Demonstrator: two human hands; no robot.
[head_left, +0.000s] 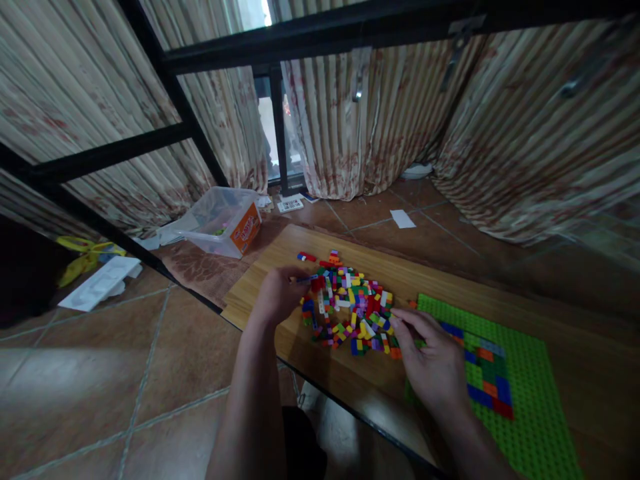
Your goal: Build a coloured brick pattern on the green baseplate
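work in hand is judged as picking small bricks out of a loose heap beside a part-filled plate. nearest, the right hand (435, 367) is laid palm down over the left edge of the green baseplate (530, 400), fingers stretched to the right rim of the brick pile (350, 307). thumb and forefinger are drawn close together there; whether this grip is clamped on a brick cannot be told, too small. on the baseplate a patch of set bricks (487, 373), blue, orange, dark green and red, is seen just beside the right hand. the plate lies flat on the table (450, 280), its edges skewed to the table's near edge.

further in, the pile is spread flat on the table between the two hands, stretched from far-left to near-right. the left hand (277, 293) is curled at the pile's far-left rim, and its grip looks closed on a thin blue piece (306, 279). the piece's long axis is laid roughly left to right across the view, free end pointed right into the pile. a stray red and blue brick (306, 257) lies just beyond, apart from the heap.

as a judgement, a fine fingertip pinch is called for by any single brick here, since the pieces are packed touching.

beyond the table, a clear plastic box (225, 220) sits on the tiled floor (125, 373), and striped curtains (380, 127) hang behind a black frame (350, 33).
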